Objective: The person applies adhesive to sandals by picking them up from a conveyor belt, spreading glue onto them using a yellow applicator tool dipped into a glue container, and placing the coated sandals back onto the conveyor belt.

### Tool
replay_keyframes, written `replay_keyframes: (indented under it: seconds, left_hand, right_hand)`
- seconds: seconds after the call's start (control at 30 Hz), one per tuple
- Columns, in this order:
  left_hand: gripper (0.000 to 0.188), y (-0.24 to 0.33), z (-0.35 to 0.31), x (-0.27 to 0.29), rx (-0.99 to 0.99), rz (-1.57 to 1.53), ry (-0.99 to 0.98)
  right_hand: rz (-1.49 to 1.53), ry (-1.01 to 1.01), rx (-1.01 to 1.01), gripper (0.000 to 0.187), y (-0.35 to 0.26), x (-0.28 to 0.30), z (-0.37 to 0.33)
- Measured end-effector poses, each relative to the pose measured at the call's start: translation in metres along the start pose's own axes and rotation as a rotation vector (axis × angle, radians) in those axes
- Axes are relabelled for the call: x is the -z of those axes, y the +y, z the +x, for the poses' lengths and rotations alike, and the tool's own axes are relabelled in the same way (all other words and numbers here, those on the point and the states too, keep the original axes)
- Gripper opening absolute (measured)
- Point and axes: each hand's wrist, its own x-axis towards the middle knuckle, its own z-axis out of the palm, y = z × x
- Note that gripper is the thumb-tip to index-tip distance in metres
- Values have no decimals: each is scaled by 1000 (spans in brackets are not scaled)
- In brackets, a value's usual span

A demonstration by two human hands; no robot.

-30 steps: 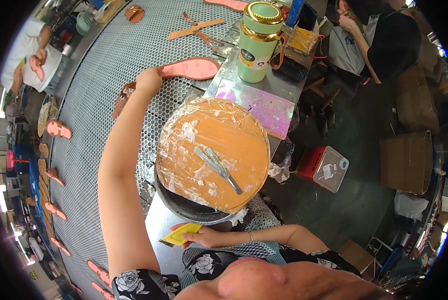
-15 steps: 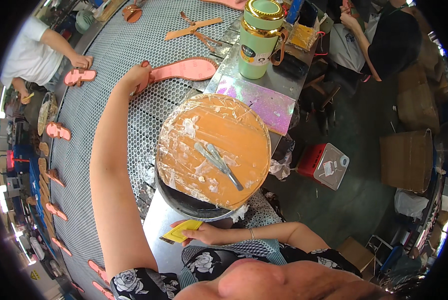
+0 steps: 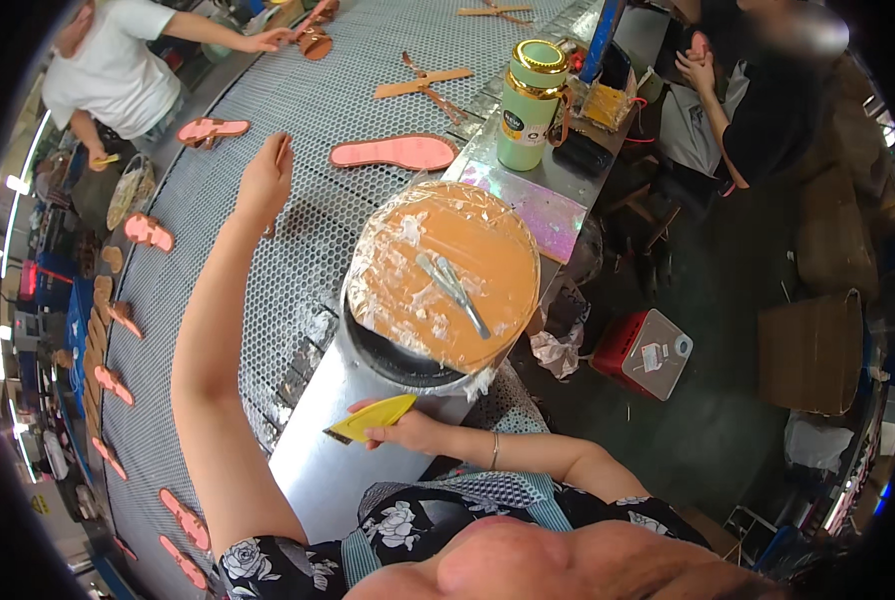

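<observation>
My left hand point(image 3: 265, 182) is above the mesh conveyor, to the left of a pink sandal sole point(image 3: 393, 152) and apart from it. Its fingers are drawn together, and whatever they hold, if anything, is hidden. Close to my body, my right hand point(image 3: 408, 431) grips a flat yellow tool with a dark edge point(image 3: 373, 418), just below a round dark tub point(image 3: 408, 365). An orange, plastic-wrapped round board point(image 3: 398, 285) covers most of the tub. On this board lie thin grey metal tools point(image 3: 455, 295).
A green flask point(image 3: 530, 110) and an iridescent sheet point(image 3: 533, 212) occupy the metal bench. More sandals point(image 3: 149, 232) line the mesh conveyor point(image 3: 223, 260). One co-worker point(image 3: 123, 70) reaches from the far left; another point(image 3: 758, 110) sits at right. A red tin point(image 3: 643, 355) stands on the floor.
My left hand has come off the pink sole, which now lies by itself on the mesh. The co-worker at left has stretched an arm toward the far sandals. The view has shifted.
</observation>
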Motion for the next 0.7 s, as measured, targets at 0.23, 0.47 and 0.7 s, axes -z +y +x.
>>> replay_keyframes:
  seconds: [0.23, 0.47, 0.7]
  left_hand:
    - [35, 60, -139, 101, -612, 337, -66]
    - [44, 69, -343, 108, -649, 177, -156]
    - [70, 106, -453, 106, -346, 44, -520]
  right_hand:
    - [-202, 40, 74, 34, -3, -15, -26]
    - [-438, 288, 432, 26, -77, -50, -107]
    - [-923, 509, 465, 24, -141, -51, -91]
